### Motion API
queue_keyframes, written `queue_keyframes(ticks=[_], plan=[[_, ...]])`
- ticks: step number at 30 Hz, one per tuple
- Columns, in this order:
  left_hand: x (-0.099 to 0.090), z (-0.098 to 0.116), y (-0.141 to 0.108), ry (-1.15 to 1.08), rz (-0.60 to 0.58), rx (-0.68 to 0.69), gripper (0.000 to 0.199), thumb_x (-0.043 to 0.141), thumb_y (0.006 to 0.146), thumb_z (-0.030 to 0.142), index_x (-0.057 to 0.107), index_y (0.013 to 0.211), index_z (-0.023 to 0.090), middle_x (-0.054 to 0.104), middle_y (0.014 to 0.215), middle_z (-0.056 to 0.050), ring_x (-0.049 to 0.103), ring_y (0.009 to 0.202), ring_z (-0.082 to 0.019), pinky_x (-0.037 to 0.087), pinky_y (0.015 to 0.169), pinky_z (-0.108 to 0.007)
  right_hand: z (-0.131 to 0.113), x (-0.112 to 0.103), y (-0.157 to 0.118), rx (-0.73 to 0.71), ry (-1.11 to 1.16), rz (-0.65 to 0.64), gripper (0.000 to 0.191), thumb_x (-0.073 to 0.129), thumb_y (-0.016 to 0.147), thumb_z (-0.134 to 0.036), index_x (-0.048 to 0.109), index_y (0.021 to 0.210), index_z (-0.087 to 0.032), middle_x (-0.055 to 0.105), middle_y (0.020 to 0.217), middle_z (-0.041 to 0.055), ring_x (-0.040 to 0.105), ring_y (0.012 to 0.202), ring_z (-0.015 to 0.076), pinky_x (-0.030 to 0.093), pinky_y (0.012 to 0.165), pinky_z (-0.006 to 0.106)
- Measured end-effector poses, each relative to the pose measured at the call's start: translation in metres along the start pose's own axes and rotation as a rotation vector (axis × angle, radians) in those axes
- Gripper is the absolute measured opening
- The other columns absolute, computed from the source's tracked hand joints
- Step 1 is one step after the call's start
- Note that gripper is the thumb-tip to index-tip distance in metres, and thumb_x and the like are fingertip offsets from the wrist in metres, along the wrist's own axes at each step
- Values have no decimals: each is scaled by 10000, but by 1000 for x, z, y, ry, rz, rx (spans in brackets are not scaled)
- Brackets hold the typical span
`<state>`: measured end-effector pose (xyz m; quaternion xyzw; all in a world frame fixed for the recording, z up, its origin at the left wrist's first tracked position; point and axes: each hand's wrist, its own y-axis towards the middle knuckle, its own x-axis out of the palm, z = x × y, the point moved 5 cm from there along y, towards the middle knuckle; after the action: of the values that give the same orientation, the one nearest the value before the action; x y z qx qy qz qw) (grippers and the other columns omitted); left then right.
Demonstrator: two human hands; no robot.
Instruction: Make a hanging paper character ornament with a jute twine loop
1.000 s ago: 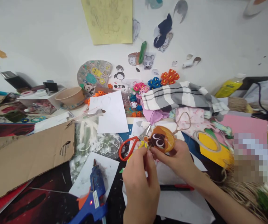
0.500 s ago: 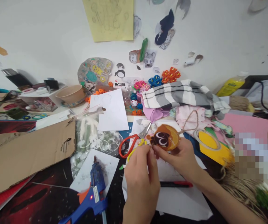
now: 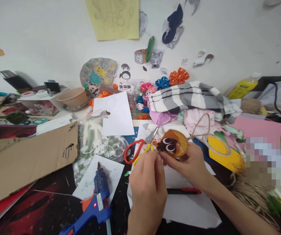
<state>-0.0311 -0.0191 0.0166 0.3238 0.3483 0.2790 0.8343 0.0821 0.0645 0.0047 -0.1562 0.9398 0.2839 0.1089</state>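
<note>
A round brown-and-orange cartoon ornament (image 3: 177, 142) with big white eyes is gripped by my right hand (image 3: 189, 163), thumb at its lower edge. A loop of twine (image 3: 201, 127) rises from behind it. My left hand (image 3: 147, 186) has its fingertips pinched at the ornament's lower left edge, by my right thumb; whatever small piece they hold is hidden. Just left of the ornament lie scissors (image 3: 135, 151) with red and yellow handles. Beneath my hands are sheets of white paper (image 3: 189, 212) and a black-and-red pen (image 3: 183, 191).
A blue hot glue gun (image 3: 97, 202) with a lit red light rests on paper at the left. Cardboard (image 3: 30, 160) lies beyond it. Twine (image 3: 250, 199), yellow card (image 3: 226, 153) and a tape ring (image 3: 217, 145) are at the right. Checked cloth (image 3: 191, 98) lies at the back.
The view has shifted very slightly. Both hands keep nearly the same pose at the ornament, and nothing has been taken up or let go.
</note>
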Motion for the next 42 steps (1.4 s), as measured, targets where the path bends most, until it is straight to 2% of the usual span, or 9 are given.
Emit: queue_keyframes(ticks=[8,15,21,25,30,35,42], plan=[[-1,0,0,-12,-11,-7,131,521,939,47,576,983,158,641,786,-8,618,691,-103,491,669,-193,-5,0,2,-58,21,-13,76,702,851,-177,664,796,-213,690,727,-32,645,658,113,535,615,204],[-1,1,1,11,2,15,134,524,931,42,557,960,169,631,777,-8,595,674,-106,465,630,-199,-9,-1,2,-88,-82,1,137,705,838,-193,640,718,-200,631,636,-37,591,577,110,501,550,213],[0,1,-1,29,-14,23,129,522,932,54,563,959,172,625,778,-17,584,670,-120,455,617,-216,-14,0,2,-156,-132,-21,50,686,845,-177,655,822,-209,682,720,-28,640,631,125,523,593,227],[0,0,-1,54,-1,21,123,527,924,61,573,953,171,625,752,-11,578,630,-121,455,595,-218,-15,0,0,-145,-149,-46,30,665,871,-186,660,867,-215,697,759,-16,671,672,139,533,602,234],[-3,2,-1,64,15,17,133,530,919,55,584,975,162,642,758,-13,617,650,-123,479,618,-217,-16,0,-1,-179,-186,-32,56,682,863,-177,641,860,-214,681,723,-30,648,627,121,516,572,219],[-5,5,-1,58,9,25,127,523,920,45,575,919,161,599,698,5,595,626,-108,477,618,-201,-18,-2,-1,-220,-193,30,134,694,848,-166,605,757,-209,631,635,-51,588,553,98,476,521,209],[-4,7,0,53,12,53,140,524,916,34,571,940,163,607,716,2,590,624,-110,480,611,-207,-22,-1,1,-233,-187,19,111,690,842,-169,610,778,-212,628,657,-47,583,572,106,499,553,224]])
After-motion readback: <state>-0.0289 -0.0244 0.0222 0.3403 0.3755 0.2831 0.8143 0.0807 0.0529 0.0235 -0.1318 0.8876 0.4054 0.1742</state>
